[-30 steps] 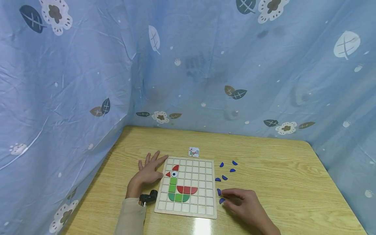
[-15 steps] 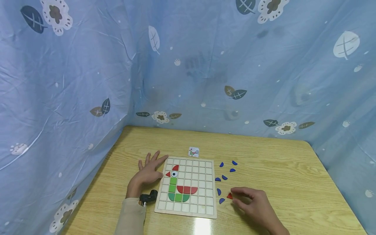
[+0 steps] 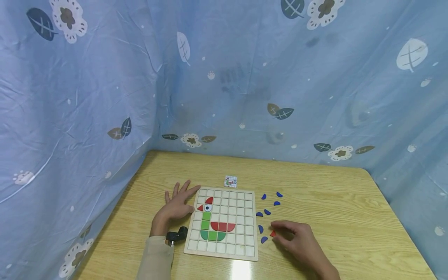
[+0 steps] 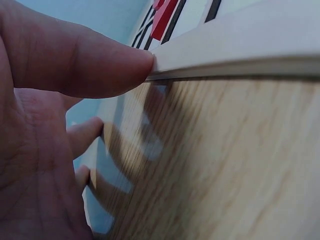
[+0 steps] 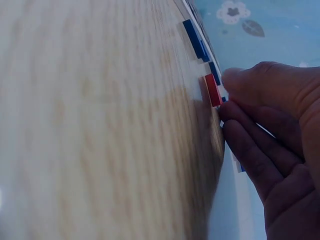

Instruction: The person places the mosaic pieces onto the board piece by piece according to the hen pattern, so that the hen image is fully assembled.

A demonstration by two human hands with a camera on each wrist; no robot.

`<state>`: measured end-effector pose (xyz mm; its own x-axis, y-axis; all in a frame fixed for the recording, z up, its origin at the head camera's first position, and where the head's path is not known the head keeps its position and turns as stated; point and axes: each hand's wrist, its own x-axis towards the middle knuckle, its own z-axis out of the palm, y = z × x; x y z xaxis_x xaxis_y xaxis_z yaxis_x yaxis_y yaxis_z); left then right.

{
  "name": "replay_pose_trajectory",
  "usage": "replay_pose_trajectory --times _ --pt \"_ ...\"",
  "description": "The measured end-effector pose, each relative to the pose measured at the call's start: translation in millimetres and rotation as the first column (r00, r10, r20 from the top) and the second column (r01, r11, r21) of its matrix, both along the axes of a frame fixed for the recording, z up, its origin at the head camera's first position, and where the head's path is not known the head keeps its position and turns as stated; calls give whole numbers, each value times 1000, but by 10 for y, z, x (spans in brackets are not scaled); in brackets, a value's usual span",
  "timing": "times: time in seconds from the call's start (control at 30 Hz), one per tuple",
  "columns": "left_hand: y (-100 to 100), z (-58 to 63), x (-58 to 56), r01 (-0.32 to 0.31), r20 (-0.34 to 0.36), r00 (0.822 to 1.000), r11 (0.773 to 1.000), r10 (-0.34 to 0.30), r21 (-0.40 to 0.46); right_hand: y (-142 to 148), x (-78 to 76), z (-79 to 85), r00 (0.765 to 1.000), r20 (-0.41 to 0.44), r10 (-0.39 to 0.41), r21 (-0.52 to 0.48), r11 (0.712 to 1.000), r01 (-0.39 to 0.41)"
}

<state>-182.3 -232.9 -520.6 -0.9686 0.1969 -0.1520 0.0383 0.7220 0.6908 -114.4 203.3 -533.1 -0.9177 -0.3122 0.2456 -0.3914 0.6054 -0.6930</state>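
In the head view my left hand (image 3: 178,206) lies with spread fingers at the left edge of a wooden grid board (image 3: 238,249), its thumb touching the rim, as the left wrist view confirms. Flat red, green and eye-marked pieces form a bird on the board, with a green square (image 3: 205,224) in its neck. My right hand (image 3: 297,237) is low over the table right of the board. Its thumb and index fingertip stand apart on either side of a small red triangle (image 3: 273,233). The right wrist view has the red triangle (image 5: 212,90) standing by the fingertips.
Several blue half-round pieces (image 3: 261,229) are scattered right of the board. A small picture card (image 3: 230,181) lies beyond the board's far edge. The wooden table (image 3: 332,202) is enclosed by a blue patterned curtain (image 3: 224,97).
The right hand first drew back right from the blue half-rounds, and the red triangle came into view. It then moved slightly left around the triangle. The left hand stayed in place.
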Motion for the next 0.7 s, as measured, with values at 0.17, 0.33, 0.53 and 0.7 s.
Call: replay_pose_trajectory --times 0.17,0.33,0.53,0.7 --pt "3 -3 0 0 -2 1000 1000 0 -1 -10 -4 -19 1000 -29 -1 16 1000 1" --pt "1 -9 0 -2 -6 1000 1000 2 -1 -35 -5 -56 996 -86 16 23 1000 -14" --pt "-2 -21 -5 -3 -5 1000 1000 3 -2 -85 -2 -46 994 -108 -8 40 999 12" --pt "-3 -20 -10 0 -5 1000 1000 0 4 -144 6 1 991 -130 1 14 1000 1"
